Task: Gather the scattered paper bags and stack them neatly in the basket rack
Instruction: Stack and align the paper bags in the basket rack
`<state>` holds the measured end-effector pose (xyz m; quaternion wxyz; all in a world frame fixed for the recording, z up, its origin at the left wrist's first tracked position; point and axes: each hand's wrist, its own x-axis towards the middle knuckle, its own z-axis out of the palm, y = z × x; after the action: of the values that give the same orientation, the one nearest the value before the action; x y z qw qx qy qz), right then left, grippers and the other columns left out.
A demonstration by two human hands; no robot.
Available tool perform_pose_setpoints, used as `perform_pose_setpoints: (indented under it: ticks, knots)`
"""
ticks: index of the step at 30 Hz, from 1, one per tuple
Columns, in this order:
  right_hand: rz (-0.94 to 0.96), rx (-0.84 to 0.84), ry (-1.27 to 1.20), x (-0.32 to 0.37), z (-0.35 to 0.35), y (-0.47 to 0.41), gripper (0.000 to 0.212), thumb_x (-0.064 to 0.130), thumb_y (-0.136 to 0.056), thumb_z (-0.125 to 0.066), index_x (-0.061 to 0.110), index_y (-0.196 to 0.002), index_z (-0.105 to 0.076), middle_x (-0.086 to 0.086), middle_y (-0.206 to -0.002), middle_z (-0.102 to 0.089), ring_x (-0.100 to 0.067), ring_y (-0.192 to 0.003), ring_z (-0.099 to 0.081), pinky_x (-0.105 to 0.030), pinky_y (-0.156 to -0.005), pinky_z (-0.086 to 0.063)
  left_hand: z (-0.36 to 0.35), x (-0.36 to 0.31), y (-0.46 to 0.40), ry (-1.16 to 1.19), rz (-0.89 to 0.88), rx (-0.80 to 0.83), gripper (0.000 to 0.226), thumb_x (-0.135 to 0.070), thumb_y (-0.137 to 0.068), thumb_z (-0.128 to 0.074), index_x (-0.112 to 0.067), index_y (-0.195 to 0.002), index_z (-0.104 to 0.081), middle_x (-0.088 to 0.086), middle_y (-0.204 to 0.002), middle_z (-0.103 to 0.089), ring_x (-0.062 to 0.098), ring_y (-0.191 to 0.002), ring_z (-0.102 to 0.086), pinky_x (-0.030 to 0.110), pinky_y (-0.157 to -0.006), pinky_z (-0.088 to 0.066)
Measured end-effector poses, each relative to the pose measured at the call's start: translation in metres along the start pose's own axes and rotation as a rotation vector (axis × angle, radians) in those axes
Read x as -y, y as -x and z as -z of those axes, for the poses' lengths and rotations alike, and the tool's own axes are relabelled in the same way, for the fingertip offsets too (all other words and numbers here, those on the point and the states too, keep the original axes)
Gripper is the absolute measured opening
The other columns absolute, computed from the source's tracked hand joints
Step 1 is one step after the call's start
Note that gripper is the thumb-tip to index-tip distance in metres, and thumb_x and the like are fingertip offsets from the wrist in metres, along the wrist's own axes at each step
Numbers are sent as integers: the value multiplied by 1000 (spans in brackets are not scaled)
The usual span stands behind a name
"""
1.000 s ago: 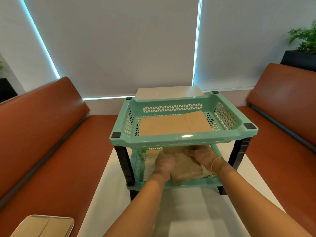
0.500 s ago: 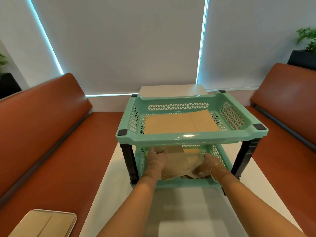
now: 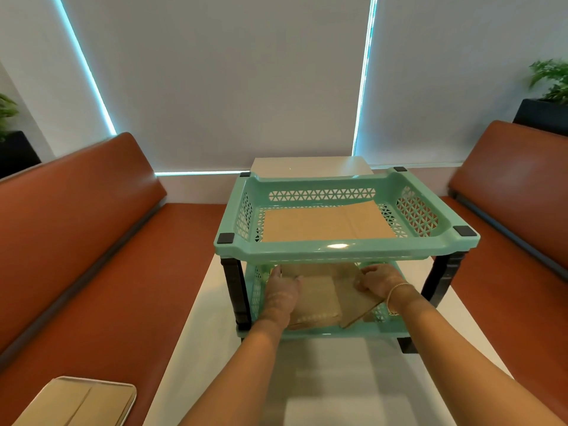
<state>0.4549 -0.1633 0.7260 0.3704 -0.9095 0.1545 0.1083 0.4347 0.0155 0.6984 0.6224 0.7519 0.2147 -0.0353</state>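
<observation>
Benches [image 3: 92, 241]: rust-red, flanking at 9 and 3 o'clock, running back to the blinds.
Table [image 3: 353, 379]: pale, glossy, stretching from 6 o'clock up the middle, carrying the rack.
Basket rack [image 3: 347, 250]: mint green, two tiers on black posts, standing dead centre on the table.
Upper tier: holding a flat brown paper bag [image 3: 325, 222], lying level across the floor of the basket.
Lower tier [image 3: 338, 333]: taking both hands and a loose pile of brown paper bags [image 3: 319, 299], one tilted bag [image 3: 359, 305] leaning off the pile toward 3 o'clock.
Tray [image 3: 76, 401]: at 7 o'clock on the left bench, brown paper bag lying flat inside.
Plants: one at 2 o'clock in a dark planter [image 3: 541, 115], another just peeking in at 9 o'clock.
Left hand [image 3: 281, 293]: inside the lower tier, fingers straight and laid flat along the pile's 9 o'clock edge, pressing, not curled.
Right hand [image 3: 379, 282]: beaded bracelet at the wrist, fingers bent over the tilted bag's upper edge at the 3 o'clock side, holding it.
</observation>
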Motion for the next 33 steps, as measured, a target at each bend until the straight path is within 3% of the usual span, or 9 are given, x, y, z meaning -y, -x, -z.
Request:
perform_pose_setpoints:
  ticks: [5, 9, 13, 18, 21, 23, 26, 28, 33]
  knots:
    - [143, -178, 326, 3, 6, 0, 42, 17, -94, -45, 11, -136, -43, -10, -140, -46, -30, -129, -41, -37, -107, -35, 3, 2, 0, -2, -13, -83, 43, -14, -87, -60, -15, -130, -50, 8, -123, -60, 31, -111, -56, 36, -98, -45]
    - [146, -284, -58, 3, 4, 2, 39, 6, -98, -36, 1, -136, -41, -18, -141, -44, -36, -129, -40, -42, -109, -30, 6, 1, 0, 27, 13, -155, 35, -20, -88, -59, -15, -123, -56, 7, -118, -63, 29, -109, -57, 33, -95, -46]
    - [92, -203, -338, 12, -16, 14, 35, 19, -95, -48, -1, -124, -55, -21, -129, -54, -38, -118, -50, -41, -103, -39, -4, -5, 10, 171, 42, -53, 35, -25, -91, -56, -11, -123, -55, 10, -115, -62, 29, -106, -57, 38, -96, -46]
    - [71, -155, -300, 15, -33, 26, 34, 28, -95, -48, 8, -121, -58, -15, -124, -59, -31, -115, -54, -33, -98, -40, -13, -16, 22, 256, 85, 36, 42, -41, -97, -43, -12, -127, -47, 2, -116, -53, 26, -111, -50, 39, -102, -40]
    - [109, -102, -271, 14, -39, 28, 43, 41, -90, -55, 11, -121, -57, -10, -121, -61, -29, -111, -57, -34, -96, -44, -15, -17, 26, 300, 76, 78, 52, -46, -91, -53, -15, -132, -44, 4, -124, -53, 25, -113, -49, 38, -100, -39]
    - [120, -18, -297, 13, -36, 31, 53, 46, -81, -64, 12, -121, -55, -4, -117, -61, -26, -109, -58, -34, -94, -47, -16, -13, 25, 314, 49, 71, 43, -41, -88, -60, -19, -124, -49, 1, -112, -57, 21, -104, -53, 34, -95, -42]
    - [98, 259, -402, 6, -28, 33, 60, 32, -65, -82, 14, -117, -58, -1, -108, -68, -23, -97, -65, -36, -82, -55, -16, -7, 24, 379, 4, 10, 7, -27, -91, -58, -25, -97, -56, 3, -101, -62, 23, -98, -58, 36, -91, -47]
    - [110, 338, -396, 3, -16, 38, 50, 11, -68, -81, 17, -112, -58, -3, -100, -68, -21, -87, -65, -31, -65, -56, -12, -7, 24, 464, -33, 0, 9, -19, -89, -62, -27, -91, -58, 5, -104, -66, 26, -102, -60, 42, -98, -46]
    - [128, 33, -717, -12, 5, 33, 49, -11, -67, -74, 7, -110, -57, -11, -99, -65, -26, -85, -62, -41, -77, -55, 8, -9, 26, 513, -116, 69, 26, 1, -79, -67, -21, -90, -63, -2, -89, -69, 18, -89, -64, 32, -75, -51]
